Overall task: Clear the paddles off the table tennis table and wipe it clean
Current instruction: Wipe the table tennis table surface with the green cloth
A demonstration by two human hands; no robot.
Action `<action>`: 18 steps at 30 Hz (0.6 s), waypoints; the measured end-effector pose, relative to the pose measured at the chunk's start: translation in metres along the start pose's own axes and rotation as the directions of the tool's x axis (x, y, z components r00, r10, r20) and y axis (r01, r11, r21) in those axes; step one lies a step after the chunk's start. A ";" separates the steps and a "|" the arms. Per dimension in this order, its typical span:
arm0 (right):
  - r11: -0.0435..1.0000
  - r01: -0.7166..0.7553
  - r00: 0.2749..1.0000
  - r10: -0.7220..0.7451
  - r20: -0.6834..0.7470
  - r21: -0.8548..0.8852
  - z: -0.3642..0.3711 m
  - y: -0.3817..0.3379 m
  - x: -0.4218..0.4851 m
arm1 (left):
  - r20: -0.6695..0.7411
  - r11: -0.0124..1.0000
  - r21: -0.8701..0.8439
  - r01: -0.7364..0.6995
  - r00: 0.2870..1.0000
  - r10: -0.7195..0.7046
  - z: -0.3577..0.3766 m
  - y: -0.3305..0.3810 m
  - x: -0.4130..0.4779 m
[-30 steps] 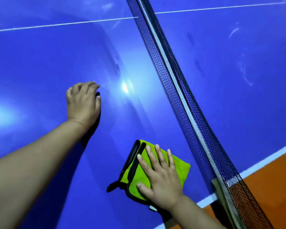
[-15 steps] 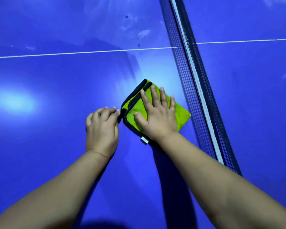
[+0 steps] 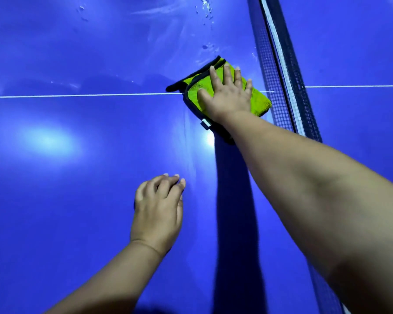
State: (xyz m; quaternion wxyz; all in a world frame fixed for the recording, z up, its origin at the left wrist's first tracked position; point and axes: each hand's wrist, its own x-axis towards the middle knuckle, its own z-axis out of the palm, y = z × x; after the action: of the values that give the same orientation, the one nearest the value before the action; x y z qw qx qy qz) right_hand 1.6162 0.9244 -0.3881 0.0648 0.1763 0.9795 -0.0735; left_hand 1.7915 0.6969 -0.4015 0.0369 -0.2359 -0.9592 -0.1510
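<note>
A folded lime-green cloth (image 3: 260, 101) with black edging lies on the blue table tennis table (image 3: 66, 200), right on the white centre line and close to the net. My right hand (image 3: 227, 96) presses flat on the cloth with fingers spread, arm stretched forward. My left hand (image 3: 158, 211) rests on the table surface nearer to me, fingers curled, holding nothing. No paddles are in view.
The dark net (image 3: 284, 71) with its white top band runs from the top right down the right side. Water droplets and wet streaks (image 3: 207, 21) mark the table beyond the cloth. A white centre line (image 3: 77, 95) crosses the table.
My right hand has slid the cloth further away along the net, up to the centre line. My left hand now lies well behind the cloth instead of beside it.
</note>
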 end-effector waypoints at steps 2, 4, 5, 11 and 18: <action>1.000 0.002 1.000 -0.002 -0.002 -0.012 0.002 0.000 0.000 | -0.023 1.000 -0.003 -0.007 1.000 0.007 0.001 0.000 0.001; 1.000 0.011 1.000 -0.011 0.003 -0.008 0.003 -0.001 -0.006 | -0.033 1.000 -0.010 -0.005 0.999 0.005 0.001 0.000 0.000; 1.000 0.014 1.000 -0.014 -0.002 -0.007 0.004 0.000 -0.009 | -0.034 1.000 -0.018 -0.002 0.999 0.001 0.002 0.000 0.000; 1.000 -0.006 1.000 0.005 -0.028 -0.016 0.011 0.020 -0.059 | -0.054 0.998 -0.061 -0.006 0.999 0.003 0.004 0.000 -0.001; 0.998 -0.047 0.999 0.046 -0.018 -0.034 0.026 0.056 -0.211 | -0.121 0.992 -0.123 -0.028 0.993 0.013 -0.001 0.001 -0.006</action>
State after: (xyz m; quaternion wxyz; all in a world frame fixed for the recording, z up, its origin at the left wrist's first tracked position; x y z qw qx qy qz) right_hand 1.8351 0.9014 -0.3884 0.0610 0.1986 0.9767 -0.0536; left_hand 1.7974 0.6951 -0.4011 0.0810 -0.2381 -0.9416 -0.2241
